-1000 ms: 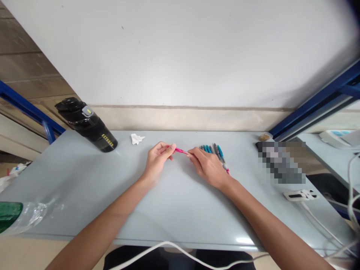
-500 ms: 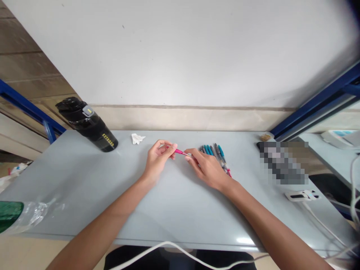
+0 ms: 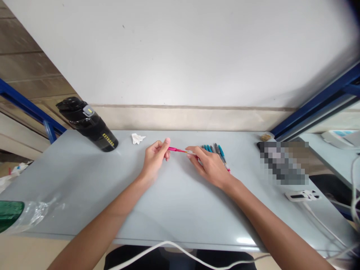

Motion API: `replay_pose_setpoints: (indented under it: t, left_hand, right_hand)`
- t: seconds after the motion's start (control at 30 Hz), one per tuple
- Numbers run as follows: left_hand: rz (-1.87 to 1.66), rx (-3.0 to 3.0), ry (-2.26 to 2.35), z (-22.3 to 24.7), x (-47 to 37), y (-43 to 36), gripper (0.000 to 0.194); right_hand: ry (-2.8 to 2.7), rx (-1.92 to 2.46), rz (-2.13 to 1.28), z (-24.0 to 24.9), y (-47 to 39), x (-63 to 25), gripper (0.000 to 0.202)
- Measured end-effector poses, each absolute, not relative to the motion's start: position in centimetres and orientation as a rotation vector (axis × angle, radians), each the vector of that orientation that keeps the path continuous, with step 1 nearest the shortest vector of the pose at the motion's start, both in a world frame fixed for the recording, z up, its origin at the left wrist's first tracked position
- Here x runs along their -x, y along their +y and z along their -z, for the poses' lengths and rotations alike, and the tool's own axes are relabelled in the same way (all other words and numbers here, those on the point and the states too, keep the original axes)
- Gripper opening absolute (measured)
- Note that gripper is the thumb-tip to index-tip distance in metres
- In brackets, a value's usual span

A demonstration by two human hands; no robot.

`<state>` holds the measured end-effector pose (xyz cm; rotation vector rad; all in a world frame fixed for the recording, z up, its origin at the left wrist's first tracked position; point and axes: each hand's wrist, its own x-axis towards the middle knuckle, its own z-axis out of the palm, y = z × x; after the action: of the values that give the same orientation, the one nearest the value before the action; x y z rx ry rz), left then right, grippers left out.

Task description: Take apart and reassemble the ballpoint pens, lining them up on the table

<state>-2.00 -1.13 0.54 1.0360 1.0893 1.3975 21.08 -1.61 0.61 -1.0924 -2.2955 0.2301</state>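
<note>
Over the middle of the table, my left hand (image 3: pixel 155 157) pinches the pink end of a pen (image 3: pixel 172 149). From that end a thin pink refill runs rightward to a gold-coloured part near my right hand (image 3: pixel 209 163). The fingers of my right hand are closed round the pen's clear barrel (image 3: pixel 190 152), most of it hidden by them. Just behind and beside the right hand lies a row of several teal and grey pens (image 3: pixel 221 150), partly covered by the hand.
A black bottle (image 3: pixel 92 127) stands at the back left, near a crumpled tissue (image 3: pixel 137 138). At the left edge lies a clear and green plastic bottle (image 3: pixel 30 215). A blurred-out object (image 3: pixel 282 163), a white device with a cable (image 3: pixel 302 195) and a small container (image 3: pixel 266 136) are on the right.
My left hand has moved slightly left, away from the right hand. More of the thin pink refill now shows between the hands. The right hand has shifted slightly right.
</note>
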Motion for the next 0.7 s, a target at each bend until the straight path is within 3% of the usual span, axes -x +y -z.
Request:
replay_pose_setpoints:
  t: [0.33,0.7]
  left_hand:
    - [-1.611,-0.925,1.105,-1.4,3.6,-0.2,0.054]
    - [-1.614,-0.925,1.144,-0.9,3.5,0.0,0.056]
  right_hand:
    - [-2.23,1.157,-0.159,-0.8,-1.2,-21.6,0.03]
    - [-2.23,1.148,-0.147,-0.6,-1.1,-21.6,0.03]
